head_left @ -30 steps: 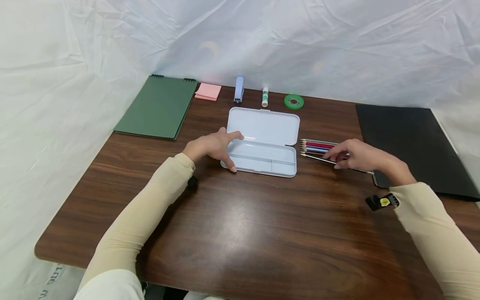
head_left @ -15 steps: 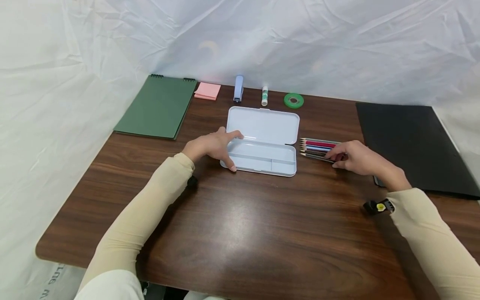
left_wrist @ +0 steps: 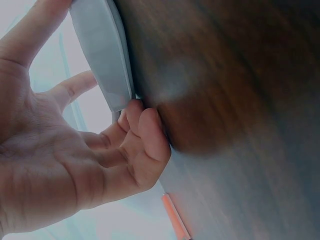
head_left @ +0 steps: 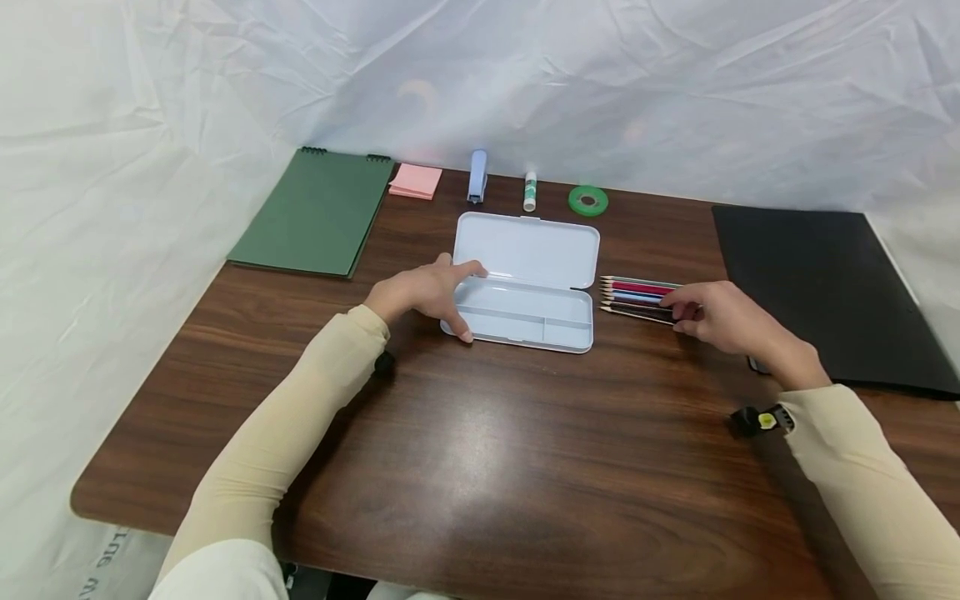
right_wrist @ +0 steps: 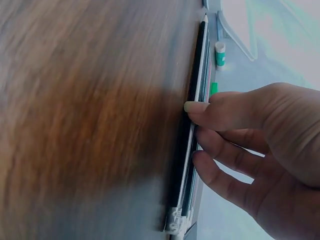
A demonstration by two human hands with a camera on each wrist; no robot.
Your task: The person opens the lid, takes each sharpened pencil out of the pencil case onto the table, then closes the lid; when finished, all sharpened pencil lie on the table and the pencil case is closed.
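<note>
An open pale-blue pencil case (head_left: 525, 339) lies mid-table, its lid (head_left: 525, 248) flat behind the tray. My left hand (head_left: 450, 300) grips its left end, thumb at the front corner and forefinger along the hinge. In the left wrist view the curled fingers (left_wrist: 145, 125) sit against the case's edge (left_wrist: 102, 65). A row of coloured pencils (head_left: 633, 296) lies just right of the case, points toward it. My right hand (head_left: 686, 315) holds their rear half. In the right wrist view the thumb (right_wrist: 200, 106) presses the near black pencil (right_wrist: 197, 75) while the other fingers curl over the row.
Along the back edge lie a green spiral notebook (head_left: 315, 212), pink sticky notes (head_left: 415, 182), a blue stapler (head_left: 477, 177), a glue stick (head_left: 530, 192) and a green tape roll (head_left: 587, 202). A black folder (head_left: 825, 283) covers the right side. White sheeting surrounds the brown table (head_left: 487, 467).
The nearest pencil, slanted away from the row a second ago, now lies in line with the others. My right hand has shifted slightly toward the row. The left hand has not moved.
</note>
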